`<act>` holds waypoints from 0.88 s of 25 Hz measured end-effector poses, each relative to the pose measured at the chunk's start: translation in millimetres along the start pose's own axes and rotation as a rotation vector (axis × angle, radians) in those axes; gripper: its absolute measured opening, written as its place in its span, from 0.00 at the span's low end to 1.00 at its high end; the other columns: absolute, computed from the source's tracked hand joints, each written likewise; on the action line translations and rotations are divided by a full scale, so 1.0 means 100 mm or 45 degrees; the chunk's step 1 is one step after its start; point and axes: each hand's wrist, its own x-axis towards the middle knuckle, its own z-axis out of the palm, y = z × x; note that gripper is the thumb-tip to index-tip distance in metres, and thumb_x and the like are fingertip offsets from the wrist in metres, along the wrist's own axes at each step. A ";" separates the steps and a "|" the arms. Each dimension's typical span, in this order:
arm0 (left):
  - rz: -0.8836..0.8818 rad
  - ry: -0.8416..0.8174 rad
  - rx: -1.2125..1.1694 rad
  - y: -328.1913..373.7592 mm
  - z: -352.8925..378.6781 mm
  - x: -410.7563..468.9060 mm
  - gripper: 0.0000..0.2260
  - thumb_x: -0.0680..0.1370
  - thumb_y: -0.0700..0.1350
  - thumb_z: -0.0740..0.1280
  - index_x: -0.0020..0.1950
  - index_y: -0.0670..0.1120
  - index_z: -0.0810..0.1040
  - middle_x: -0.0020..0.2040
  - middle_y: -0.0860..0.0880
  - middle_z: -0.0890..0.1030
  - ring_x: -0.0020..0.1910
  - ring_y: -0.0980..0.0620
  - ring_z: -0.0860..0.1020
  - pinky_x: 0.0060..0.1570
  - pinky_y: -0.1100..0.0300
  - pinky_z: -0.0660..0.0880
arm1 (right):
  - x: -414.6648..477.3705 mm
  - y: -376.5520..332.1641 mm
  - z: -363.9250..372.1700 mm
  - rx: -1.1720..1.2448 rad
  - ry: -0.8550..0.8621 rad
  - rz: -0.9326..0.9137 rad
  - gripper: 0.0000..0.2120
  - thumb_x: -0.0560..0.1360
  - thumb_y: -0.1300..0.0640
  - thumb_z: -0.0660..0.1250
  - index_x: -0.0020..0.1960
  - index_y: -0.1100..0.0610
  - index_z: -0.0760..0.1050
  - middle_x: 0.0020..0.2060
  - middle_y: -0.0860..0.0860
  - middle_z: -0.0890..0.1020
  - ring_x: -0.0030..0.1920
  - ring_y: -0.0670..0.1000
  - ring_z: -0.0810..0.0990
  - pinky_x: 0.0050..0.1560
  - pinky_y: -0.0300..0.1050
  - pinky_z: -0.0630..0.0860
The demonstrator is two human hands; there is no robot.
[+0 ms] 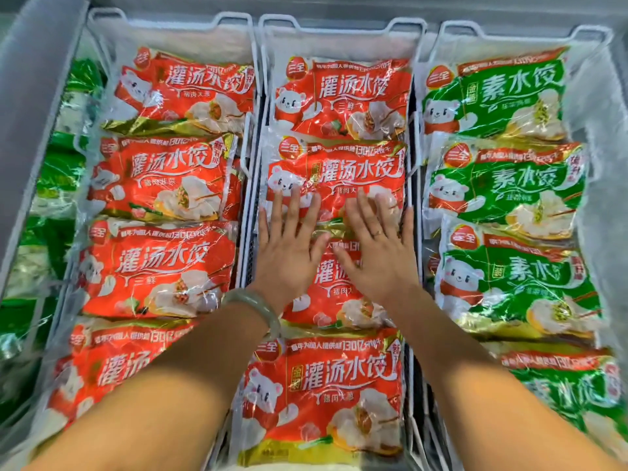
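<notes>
- My left hand (pixel 289 249) and right hand (pixel 380 253) lie flat, fingers (pixel 295 207) straight and spread.
- Both press a crinkly, glossy red dumpling bag (pixel 353 171) in the middle wire basket (pixel 339 25).
- A smooth pale-green bangle (pixel 261 311) circles my left wrist.

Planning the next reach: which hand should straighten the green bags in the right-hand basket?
Right, probably. The right hand lies flat close beside that basket's green bags; the left hand lies farther off.

Glossy crinkled plastic dumpling bags (pixel 336 178); white-coated wire baskets (pixel 339 23)
</notes>
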 end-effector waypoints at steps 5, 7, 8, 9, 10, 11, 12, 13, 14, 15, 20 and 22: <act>0.091 -0.049 0.074 0.06 0.14 -0.95 0.27 0.81 0.55 0.46 0.78 0.52 0.41 0.79 0.46 0.41 0.78 0.46 0.38 0.76 0.46 0.44 | -1.09 -0.37 0.14 0.071 -0.111 -0.070 0.36 0.77 0.38 0.50 0.78 0.53 0.46 0.78 0.51 0.47 0.78 0.53 0.44 0.76 0.57 0.44; 0.039 -0.014 0.080 0.04 0.27 -1.26 0.27 0.80 0.55 0.48 0.78 0.51 0.48 0.79 0.46 0.51 0.78 0.46 0.48 0.74 0.47 0.49 | -1.37 -0.54 0.26 0.080 -0.145 -0.055 0.37 0.75 0.39 0.55 0.78 0.54 0.51 0.78 0.54 0.49 0.78 0.55 0.47 0.75 0.57 0.44; -0.003 -0.021 0.078 0.01 0.33 -1.37 0.26 0.80 0.56 0.48 0.78 0.50 0.50 0.78 0.46 0.54 0.78 0.47 0.49 0.73 0.47 0.51 | -1.48 -0.59 0.32 0.070 -0.179 -0.032 0.37 0.74 0.38 0.55 0.78 0.52 0.50 0.78 0.55 0.48 0.78 0.57 0.46 0.75 0.59 0.45; -0.037 -0.049 0.082 -0.01 0.39 -1.48 0.26 0.81 0.57 0.46 0.77 0.51 0.51 0.78 0.46 0.55 0.78 0.49 0.47 0.72 0.47 0.51 | -1.56 -0.60 0.36 0.043 -0.210 -0.009 0.37 0.74 0.37 0.54 0.78 0.49 0.48 0.78 0.56 0.46 0.78 0.58 0.45 0.74 0.62 0.44; -0.066 -0.080 0.085 -0.03 0.44 -1.56 0.26 0.81 0.59 0.42 0.77 0.52 0.51 0.78 0.45 0.55 0.78 0.50 0.43 0.73 0.48 0.49 | -1.61 -0.57 0.40 0.007 -0.226 0.000 0.37 0.74 0.34 0.52 0.78 0.46 0.46 0.78 0.56 0.45 0.78 0.59 0.44 0.73 0.65 0.44; -0.091 -0.120 0.072 -0.04 0.47 -1.60 0.27 0.80 0.61 0.39 0.78 0.53 0.49 0.78 0.45 0.53 0.78 0.51 0.39 0.73 0.49 0.45 | -1.64 -0.53 0.43 -0.025 -0.236 -0.003 0.36 0.74 0.32 0.50 0.78 0.44 0.46 0.78 0.55 0.45 0.78 0.59 0.43 0.73 0.68 0.45; -0.098 -0.150 0.050 -0.04 0.49 -1.61 0.28 0.79 0.63 0.36 0.78 0.55 0.45 0.79 0.45 0.48 0.77 0.50 0.36 0.74 0.51 0.40 | -1.64 -0.49 0.44 -0.045 -0.242 -0.013 0.36 0.74 0.31 0.48 0.77 0.42 0.46 0.78 0.54 0.45 0.78 0.59 0.43 0.72 0.69 0.45; -0.094 -0.174 0.022 -0.03 0.51 -1.60 0.29 0.77 0.64 0.33 0.77 0.57 0.40 0.78 0.46 0.41 0.76 0.50 0.33 0.73 0.53 0.35 | -1.63 -0.46 0.45 -0.058 -0.240 -0.019 0.35 0.74 0.29 0.45 0.77 0.41 0.45 0.78 0.53 0.45 0.78 0.58 0.43 0.72 0.69 0.45; -0.094 -0.210 -0.022 -0.01 0.51 -1.59 0.30 0.75 0.66 0.30 0.75 0.58 0.35 0.77 0.48 0.34 0.76 0.49 0.31 0.72 0.54 0.30 | -1.63 -0.43 0.46 -0.062 -0.236 -0.015 0.35 0.74 0.28 0.44 0.77 0.40 0.45 0.78 0.52 0.45 0.78 0.57 0.44 0.72 0.69 0.45; -0.097 -0.235 -0.056 0.01 0.51 -1.58 0.31 0.73 0.66 0.28 0.74 0.59 0.31 0.75 0.49 0.30 0.75 0.49 0.29 0.72 0.55 0.28 | -1.62 -0.41 0.47 -0.058 -0.237 -0.008 0.35 0.73 0.28 0.43 0.77 0.40 0.45 0.78 0.51 0.45 0.78 0.57 0.44 0.72 0.68 0.45; -0.163 -0.221 0.035 0.16 0.39 -1.55 0.30 0.74 0.65 0.27 0.73 0.57 0.29 0.74 0.50 0.27 0.75 0.49 0.30 0.74 0.50 0.34 | -1.67 -0.32 0.36 0.021 -0.160 -0.059 0.34 0.75 0.30 0.44 0.77 0.43 0.47 0.78 0.51 0.46 0.78 0.53 0.45 0.73 0.62 0.44; -0.123 -0.190 0.005 0.40 0.28 -1.43 0.28 0.76 0.62 0.35 0.73 0.56 0.29 0.74 0.51 0.26 0.75 0.50 0.29 0.73 0.51 0.33 | -1.74 -0.13 0.18 0.023 -0.033 -0.063 0.31 0.78 0.35 0.48 0.77 0.46 0.50 0.78 0.50 0.52 0.78 0.52 0.50 0.74 0.61 0.45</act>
